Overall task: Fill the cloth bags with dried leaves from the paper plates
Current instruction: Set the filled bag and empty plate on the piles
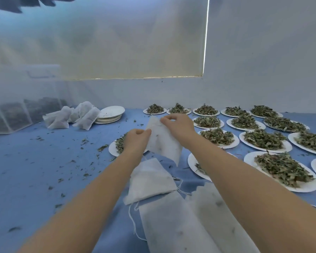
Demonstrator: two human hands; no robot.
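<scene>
White cloth bag (162,141) hangs in the air between both hands, above the blue table (35,161). The left hand (136,141) pinches its near-left edge with curled fingers, and the right hand (179,125) pinches the top edge at the far end, so the bag's long axis slants from the upper far end down toward the person. It looks flat and unfilled, and whether its mouth is parted cannot be told. The plate of dried leaves (117,145) that lies nearest sits just beneath and to the left of the left hand, partly hidden by it, so that hand is much closer to those leaves than the right one. Judging by this, the bag's mouth needs spreading before leaves go in. More empty bags (150,181) lie flat on the table just below the held one.
</scene>
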